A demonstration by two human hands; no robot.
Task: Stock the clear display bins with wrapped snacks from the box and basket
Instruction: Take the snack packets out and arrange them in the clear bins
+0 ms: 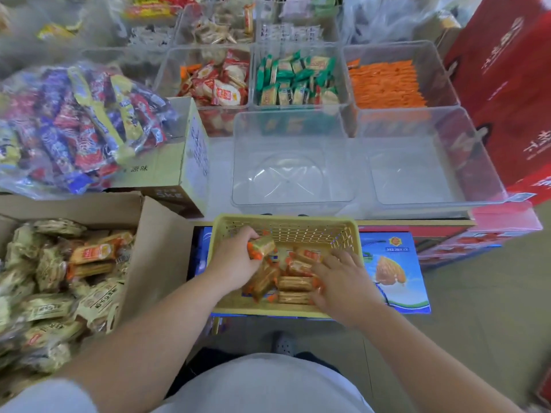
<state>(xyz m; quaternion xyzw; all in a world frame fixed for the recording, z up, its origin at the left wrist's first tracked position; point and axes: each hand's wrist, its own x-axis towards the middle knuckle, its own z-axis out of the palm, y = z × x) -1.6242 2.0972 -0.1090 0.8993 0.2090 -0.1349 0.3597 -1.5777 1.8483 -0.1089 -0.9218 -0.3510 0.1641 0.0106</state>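
Gripping one orange-wrapped snack (262,246) in left hand (235,259) above yellow basket (286,221); pressing right hand (343,278), fingers spread, on snacks (293,284) inside. Judged early: yet to fill near clear bins (293,162); rear bins (402,52) already stocked; box (155,234) nearly full.

Orange-wrapped snacks (290,283) heaped in yellow basket (346,231) (tilted).

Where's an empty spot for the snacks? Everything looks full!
Two clear bins are bare: the middle front bin, between the cardboard box and its neighbour, and the right front bin, beside the red cartons. Behind them the three back bins hold snacks, and the yellow basket is crowded with packets, the left hand and right hand.
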